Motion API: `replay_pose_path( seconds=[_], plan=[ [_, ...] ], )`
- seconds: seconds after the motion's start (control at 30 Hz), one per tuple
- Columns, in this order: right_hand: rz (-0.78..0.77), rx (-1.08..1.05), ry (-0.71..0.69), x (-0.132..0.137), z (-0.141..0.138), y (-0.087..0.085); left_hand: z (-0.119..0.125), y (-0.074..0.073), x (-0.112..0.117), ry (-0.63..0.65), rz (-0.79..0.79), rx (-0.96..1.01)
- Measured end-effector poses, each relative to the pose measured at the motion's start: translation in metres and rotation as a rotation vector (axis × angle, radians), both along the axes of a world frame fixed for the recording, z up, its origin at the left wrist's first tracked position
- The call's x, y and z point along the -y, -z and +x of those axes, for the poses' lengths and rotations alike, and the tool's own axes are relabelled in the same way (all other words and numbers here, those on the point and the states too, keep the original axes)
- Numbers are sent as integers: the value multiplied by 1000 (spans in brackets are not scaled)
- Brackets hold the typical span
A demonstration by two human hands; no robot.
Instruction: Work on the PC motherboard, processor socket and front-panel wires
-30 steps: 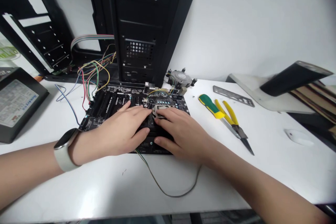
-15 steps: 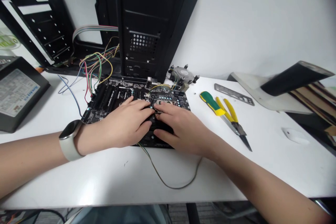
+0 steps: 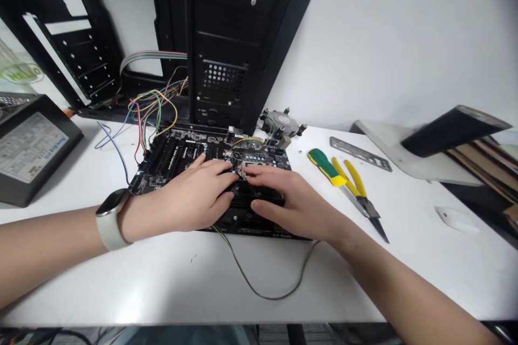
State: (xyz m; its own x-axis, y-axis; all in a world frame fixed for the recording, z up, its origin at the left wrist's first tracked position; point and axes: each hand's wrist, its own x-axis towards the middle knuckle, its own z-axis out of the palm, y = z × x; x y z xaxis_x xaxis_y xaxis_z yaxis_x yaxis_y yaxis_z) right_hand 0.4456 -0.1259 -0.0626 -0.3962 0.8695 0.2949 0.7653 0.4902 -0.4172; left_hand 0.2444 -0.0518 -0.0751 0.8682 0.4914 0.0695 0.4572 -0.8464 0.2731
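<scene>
A black motherboard (image 3: 178,157) lies flat on the white table under both my hands. My left hand (image 3: 204,191), its wrist in a watch (image 3: 111,213), rests over the board's middle, fingers stretched toward the metal CPU socket (image 3: 259,164). At the socket's near edge are the fingertips of my right hand (image 3: 297,194), its thumb held apart above the dark memory slots. Neither hand visibly grips anything. The fingers partly hide the socket, so I cannot tell what sits in it.
Behind the board rises a black computer case (image 3: 226,38) with coloured wires (image 3: 156,102). A power supply (image 3: 38,145) stands left. A CPU fan (image 3: 283,123), I/O shield (image 3: 360,153), screwdriver (image 3: 326,166), yellow-handled pliers (image 3: 356,178) and mouse (image 3: 456,218) lie right.
My right hand has shifted slightly right, its fingers and thumb spreading farther apart and uncovering more of the board. My left hand stays nearly in place. The whole view has moved a little.
</scene>
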Motion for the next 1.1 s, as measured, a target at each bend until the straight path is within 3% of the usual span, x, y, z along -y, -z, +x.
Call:
replay_pose_path(
  seconds=[0.2, 0.4, 0.53, 0.73, 0.83, 0.97, 1.1],
  plan=[
    [244, -17, 184, -2, 6, 4, -1, -1, 0, 5, -13, 16],
    [109, -194, 353, -11, 6, 6, -2, 0, -1, 8, -33, 18],
    [32, -329, 372, -14, 4, 7, -3, 1, -4, 16, -45, -8],
    [40, -299, 387, -16, 0, 6, -3, -1, -3, 14, -39, -44],
    [57, -259, 319, -15, 1, 4, -3, 0, -3, 7, -31, -30],
    [93, -206, 233, -11, 10, -1, -5, 2, -4, 26, -23, 18],
    [23, -239, 311, -8, 27, -7, -6, 2, -4, 38, -22, 46]
  ],
)
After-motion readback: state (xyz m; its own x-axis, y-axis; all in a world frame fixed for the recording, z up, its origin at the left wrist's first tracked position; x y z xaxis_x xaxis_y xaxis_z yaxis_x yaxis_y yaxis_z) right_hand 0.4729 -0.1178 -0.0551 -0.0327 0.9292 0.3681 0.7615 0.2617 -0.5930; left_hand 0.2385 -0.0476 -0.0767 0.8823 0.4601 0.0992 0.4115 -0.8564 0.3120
